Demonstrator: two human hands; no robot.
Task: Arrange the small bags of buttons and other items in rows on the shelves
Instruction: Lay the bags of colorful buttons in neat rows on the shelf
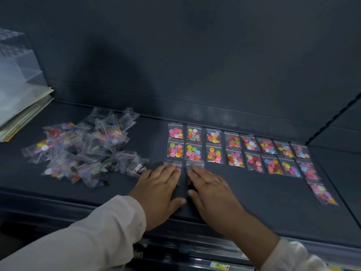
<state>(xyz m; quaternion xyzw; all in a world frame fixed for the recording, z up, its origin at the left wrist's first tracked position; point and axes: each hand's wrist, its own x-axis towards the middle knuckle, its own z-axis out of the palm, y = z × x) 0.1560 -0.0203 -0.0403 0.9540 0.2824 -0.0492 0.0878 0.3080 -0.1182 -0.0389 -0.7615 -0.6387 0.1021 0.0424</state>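
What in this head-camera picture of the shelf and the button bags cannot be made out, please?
- Two third-row bags under the left hand and right hand: head view; fingers cover their contents.
- Unsorted pile: overlapping bags, blurred; count and some contents unclear.
- Stack of papers: cut by the left edge.
- Lower shelf: mostly hidden by arms and cut off by the bottom edge.

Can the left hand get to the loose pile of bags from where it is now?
Probably yes. The left hand lies flat on a bag just right of the pile, with only bare shelf between them and nothing overhead.
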